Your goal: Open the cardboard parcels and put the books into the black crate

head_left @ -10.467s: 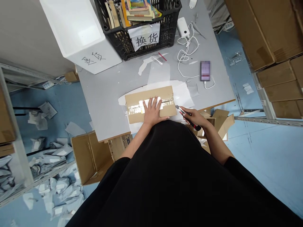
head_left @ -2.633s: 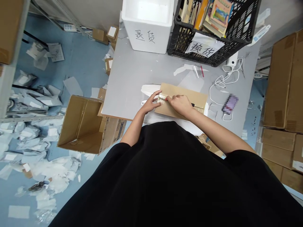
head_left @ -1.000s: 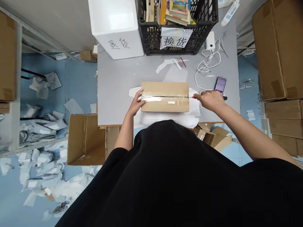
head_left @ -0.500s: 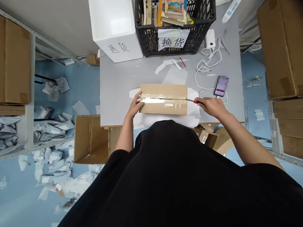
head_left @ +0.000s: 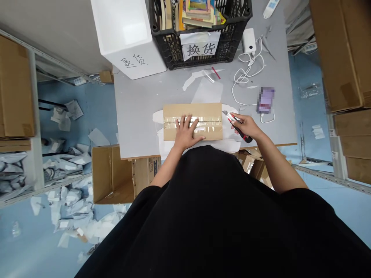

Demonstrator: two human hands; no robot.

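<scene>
Left grip (head_left: 185, 136), spread open, lies flat on the taped brown rectangular cardboard box (head_left: 207, 110) near the grey surface's (head_left: 139, 116) front edge, apparently steadying it. Right grip (head_left: 249, 126) encloses a black-and-red utility knife (head_left: 245, 136), blade just beside the box. Bare room remains toward the front right corner.

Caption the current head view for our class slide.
Left hand spread on a taped box; right hand holds a knife.
</scene>
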